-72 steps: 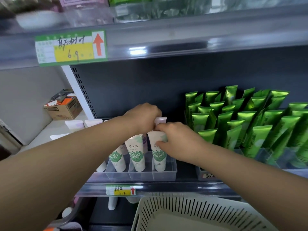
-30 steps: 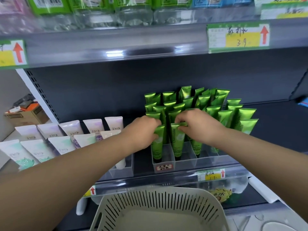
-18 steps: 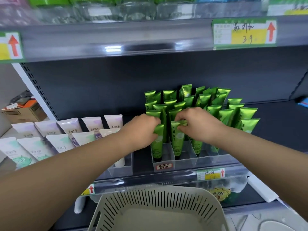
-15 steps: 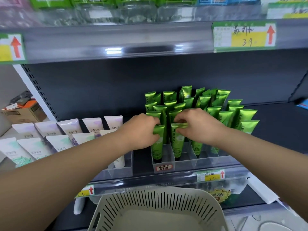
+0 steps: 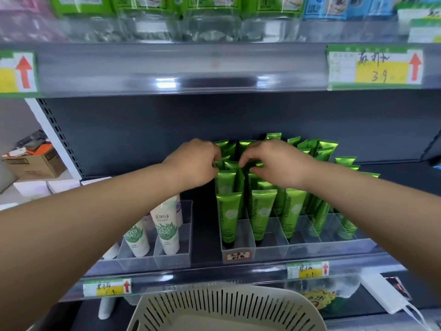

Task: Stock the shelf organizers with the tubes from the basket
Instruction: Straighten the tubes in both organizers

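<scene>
Dark shelf backing frames the head view. Green tubes (image 5: 225, 212) stand upright, long axes vertical, in the clear organizer (image 5: 296, 244) at 12 o'clock from the basket (image 5: 224, 309). Left hand (image 5: 193, 163) and right hand (image 5: 274, 163) hover equally near, fingers curled and pinching the crimped tops of mid-row tubes. Adjustment direction is judged downward, toward 6 o'clock.

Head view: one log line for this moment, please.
phase: straightening rows | left hand: fingers on green tubes | right hand: same, pinching tube tops | organizer: front slots filled | basket: no tubes visible
</scene>
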`<state>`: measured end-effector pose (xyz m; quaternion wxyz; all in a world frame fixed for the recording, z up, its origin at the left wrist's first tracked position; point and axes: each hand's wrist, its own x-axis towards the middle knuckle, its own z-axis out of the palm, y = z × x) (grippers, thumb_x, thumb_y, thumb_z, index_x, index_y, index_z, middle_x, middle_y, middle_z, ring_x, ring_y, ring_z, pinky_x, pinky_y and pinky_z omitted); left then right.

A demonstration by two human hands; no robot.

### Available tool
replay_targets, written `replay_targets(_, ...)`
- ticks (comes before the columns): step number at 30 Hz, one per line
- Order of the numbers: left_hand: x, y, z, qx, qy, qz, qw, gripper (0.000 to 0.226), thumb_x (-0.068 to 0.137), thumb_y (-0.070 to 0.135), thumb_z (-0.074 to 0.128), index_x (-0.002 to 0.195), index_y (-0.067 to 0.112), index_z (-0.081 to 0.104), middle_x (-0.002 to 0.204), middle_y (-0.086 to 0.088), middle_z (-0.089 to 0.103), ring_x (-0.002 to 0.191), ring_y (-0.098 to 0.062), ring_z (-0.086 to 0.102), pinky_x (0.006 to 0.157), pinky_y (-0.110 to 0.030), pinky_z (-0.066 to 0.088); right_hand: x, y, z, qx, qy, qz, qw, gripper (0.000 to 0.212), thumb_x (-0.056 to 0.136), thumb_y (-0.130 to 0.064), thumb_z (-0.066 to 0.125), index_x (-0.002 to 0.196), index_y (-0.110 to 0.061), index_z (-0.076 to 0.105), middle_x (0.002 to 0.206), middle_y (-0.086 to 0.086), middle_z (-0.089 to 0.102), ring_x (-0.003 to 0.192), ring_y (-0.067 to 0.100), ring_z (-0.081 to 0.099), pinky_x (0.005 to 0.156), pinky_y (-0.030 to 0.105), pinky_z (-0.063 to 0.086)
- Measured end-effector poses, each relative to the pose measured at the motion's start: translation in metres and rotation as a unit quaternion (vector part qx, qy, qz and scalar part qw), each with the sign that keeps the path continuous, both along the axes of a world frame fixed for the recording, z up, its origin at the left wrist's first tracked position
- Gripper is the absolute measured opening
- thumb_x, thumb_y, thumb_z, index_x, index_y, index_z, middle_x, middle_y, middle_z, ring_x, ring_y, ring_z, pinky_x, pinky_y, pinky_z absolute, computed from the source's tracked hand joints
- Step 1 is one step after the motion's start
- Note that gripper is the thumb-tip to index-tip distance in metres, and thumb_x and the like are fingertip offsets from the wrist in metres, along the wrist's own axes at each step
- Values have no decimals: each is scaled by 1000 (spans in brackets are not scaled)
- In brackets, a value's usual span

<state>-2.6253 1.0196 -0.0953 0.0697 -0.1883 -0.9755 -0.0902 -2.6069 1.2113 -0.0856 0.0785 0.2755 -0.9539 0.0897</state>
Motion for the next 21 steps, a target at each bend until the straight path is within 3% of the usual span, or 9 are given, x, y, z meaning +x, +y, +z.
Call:
replay_targets(8,-17,9,-15,-8,-30,-19,999,26,80,23,66,105,21,68,110,-5,67,100,-24,62,74,-22,43,-21,-7,-8,120,-16,56,991,29,86,-13,60,114,-22,65,123,-4,60,110,18,55,92,32,43)
replay_targets(11,-20,8,-19,5,-27,-25,999,22,80,21,65,103,20,69,106,-4,68,96,-22,62,71,-21,38,-26,-8,-11,128,-3,73,989,27,87,-14,59,112,-20,66,120,-4,60,110,17,54,91,31,43)
replay_targets(21,-21,6,-21,32,-25,-27,999,18,80,22,68,98,21,71,100,-3,69,92,-20,63,73,-23,45,-30,-10,-10,90,-14,94,991,15,87,-20,63,99,-18,71,103,-4,65,96,14,58,83,30,45)
